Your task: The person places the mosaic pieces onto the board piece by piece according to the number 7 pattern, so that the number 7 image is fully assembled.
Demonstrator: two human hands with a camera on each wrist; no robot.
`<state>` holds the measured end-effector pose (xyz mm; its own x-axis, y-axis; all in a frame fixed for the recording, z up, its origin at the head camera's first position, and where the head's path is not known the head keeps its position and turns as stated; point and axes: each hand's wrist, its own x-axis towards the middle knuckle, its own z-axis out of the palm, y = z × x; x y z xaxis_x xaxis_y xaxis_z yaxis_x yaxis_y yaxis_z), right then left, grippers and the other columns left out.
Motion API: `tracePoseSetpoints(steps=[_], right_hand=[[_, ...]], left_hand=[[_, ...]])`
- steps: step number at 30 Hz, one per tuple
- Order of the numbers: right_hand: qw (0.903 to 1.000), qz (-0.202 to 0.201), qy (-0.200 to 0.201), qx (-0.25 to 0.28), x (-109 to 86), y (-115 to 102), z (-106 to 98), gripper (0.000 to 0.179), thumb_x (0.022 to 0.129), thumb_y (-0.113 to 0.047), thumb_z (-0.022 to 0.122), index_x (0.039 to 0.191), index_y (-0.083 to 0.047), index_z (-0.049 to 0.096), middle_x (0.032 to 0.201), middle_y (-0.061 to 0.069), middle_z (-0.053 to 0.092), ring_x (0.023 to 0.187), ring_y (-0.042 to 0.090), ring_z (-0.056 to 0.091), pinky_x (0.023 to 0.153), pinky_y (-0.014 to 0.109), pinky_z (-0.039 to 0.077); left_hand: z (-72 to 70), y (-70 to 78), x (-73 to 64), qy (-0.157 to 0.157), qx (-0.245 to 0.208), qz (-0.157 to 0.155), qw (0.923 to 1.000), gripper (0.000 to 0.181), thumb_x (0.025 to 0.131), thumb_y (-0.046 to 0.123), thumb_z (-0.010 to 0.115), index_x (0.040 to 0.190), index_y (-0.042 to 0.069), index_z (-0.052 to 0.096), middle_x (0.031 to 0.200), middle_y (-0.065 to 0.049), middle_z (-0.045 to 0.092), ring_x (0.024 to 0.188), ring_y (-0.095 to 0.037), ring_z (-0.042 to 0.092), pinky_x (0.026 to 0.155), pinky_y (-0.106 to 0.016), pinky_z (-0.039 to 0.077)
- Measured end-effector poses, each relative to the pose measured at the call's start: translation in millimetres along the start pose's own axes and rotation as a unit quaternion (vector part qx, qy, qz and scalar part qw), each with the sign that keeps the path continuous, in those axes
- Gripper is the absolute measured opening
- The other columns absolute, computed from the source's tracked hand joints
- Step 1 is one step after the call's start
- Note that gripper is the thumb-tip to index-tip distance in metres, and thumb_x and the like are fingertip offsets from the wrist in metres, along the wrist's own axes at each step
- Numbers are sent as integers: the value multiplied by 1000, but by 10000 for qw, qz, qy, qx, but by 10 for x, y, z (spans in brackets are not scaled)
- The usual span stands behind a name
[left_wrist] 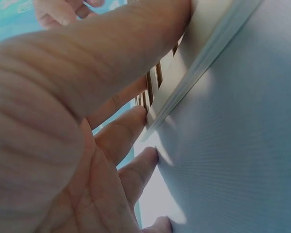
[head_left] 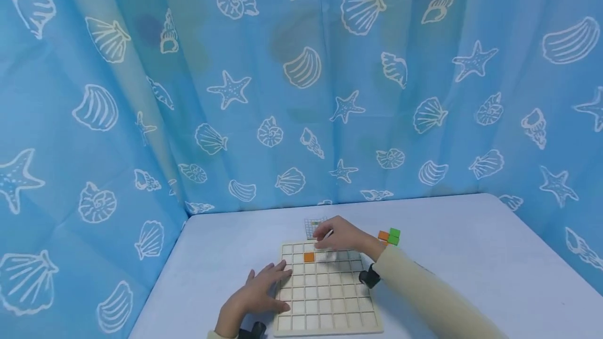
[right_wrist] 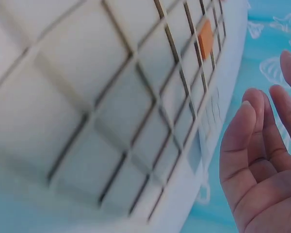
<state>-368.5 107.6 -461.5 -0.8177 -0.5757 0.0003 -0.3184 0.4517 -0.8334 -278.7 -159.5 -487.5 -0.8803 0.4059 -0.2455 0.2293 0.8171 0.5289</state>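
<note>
A pale wooden grid board lies on the table, with one orange square tile in a cell near its far left corner. My left hand rests at the board's left edge, fingers spread; in the left wrist view the thumb lies over the rim. Over the board's far edge hovers my right hand, its fingers loosely bent. In the right wrist view that hand shows nothing between thumb and fingers, and the orange tile sits beyond the nearer cells.
A small grid-printed card with orange and green marks lies behind the board, partly covered by the right hand. Orange tiles and green tiles sit right of the board, by the right forearm. A blue shell-patterned curtain encloses the white table.
</note>
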Motion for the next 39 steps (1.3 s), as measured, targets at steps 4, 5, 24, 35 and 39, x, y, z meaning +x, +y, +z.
tracePoseSetpoints(steps=[4, 5, 24, 35, 39], right_hand=[[9991, 400, 134, 0, -100, 68, -184, 32, 91, -17, 72, 117, 1, 68, 108, 14, 70, 94, 20, 66, 73, 41, 60], [9984, 528, 193, -72, -121, 91, -232, 31, 91, -17, 72, 117, -1, 69, 108, 11, 70, 93, 18, 66, 72, 41, 60], [9798, 1463, 872, -1050, -613, 631, -842, 27, 90, -22, 72, 111, -6, 73, 105, 6, 71, 89, 19, 61, 76, 33, 58], [9749, 1588, 918, -1259, -1009, 986, -926, 27, 81, -22, 80, 100, -5, 71, 92, 5, 67, 80, 19, 56, 62, 30, 53], [9723, 1692, 909, -1329, -1021, 1057, -848, 30, 79, -25, 83, 99, -6, 70, 88, 3, 63, 80, 18, 53, 65, 28, 50]], left_hand=[[26, -32, -23, 30, 46, 1, 10000, 77, 74, 35, 85, 142, 16, 54, 159, -10, 37, 147, -44, 27, 112, -79, 7], [27, -33, -24, 39, 73, 4, 10000, 77, 74, 35, 85, 142, 16, 54, 159, -10, 37, 147, -43, 27, 112, -79, 7], [-43, -59, -12, 3, 109, -62, 9999, 78, 77, 37, 83, 145, 20, 51, 160, -6, 35, 150, -38, 25, 117, -74, 6], [-33, -35, 10, -25, 120, -54, 9999, 78, 78, 39, 83, 146, 21, 50, 161, -5, 34, 150, -37, 24, 117, -74, 6], [-44, -46, -16, -37, 138, -87, 9999, 77, 77, 37, 83, 145, 19, 51, 161, -7, 34, 150, -38, 24, 116, -75, 7]])
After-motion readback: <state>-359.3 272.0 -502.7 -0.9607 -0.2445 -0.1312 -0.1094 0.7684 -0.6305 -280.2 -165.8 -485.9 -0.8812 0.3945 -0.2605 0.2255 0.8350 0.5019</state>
